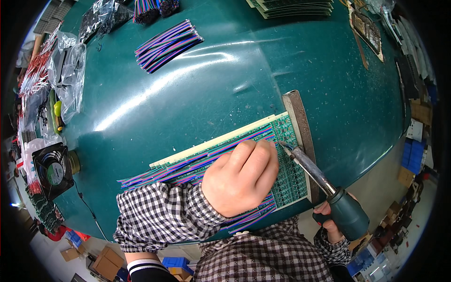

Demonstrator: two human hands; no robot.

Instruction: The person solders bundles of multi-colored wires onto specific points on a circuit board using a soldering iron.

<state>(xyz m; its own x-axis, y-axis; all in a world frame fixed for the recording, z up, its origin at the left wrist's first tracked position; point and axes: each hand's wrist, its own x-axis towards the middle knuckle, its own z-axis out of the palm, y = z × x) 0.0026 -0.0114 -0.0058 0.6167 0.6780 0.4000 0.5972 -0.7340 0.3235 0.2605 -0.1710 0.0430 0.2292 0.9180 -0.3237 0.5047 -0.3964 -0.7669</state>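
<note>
A green circuit board panel (286, 181) lies on the table, with rows of thin coloured wires (181, 164) running leftward from it. My left hand (244, 178) rests over the wires, its fingers curled and pinched at the wire ends beside the board's components. Its fingertips are partly hidden, but they appear closed on a coloured wire. A soldering iron (347, 214) with a dark green handle is gripped in my right hand (331, 225). The iron's tip reaches the board just right of my left fingertips. Against the panel's right edge lies a rusty metal bar (299, 122).
A loose bundle of coloured wires (169, 45) lies farther back on the green table mat (225, 89). Stacked circuit boards (293, 7) stand at the far edge. To the left are a black fan (52, 170) and clear plastic bags (70, 80). A soldering-tip tray (366, 30) sits far right.
</note>
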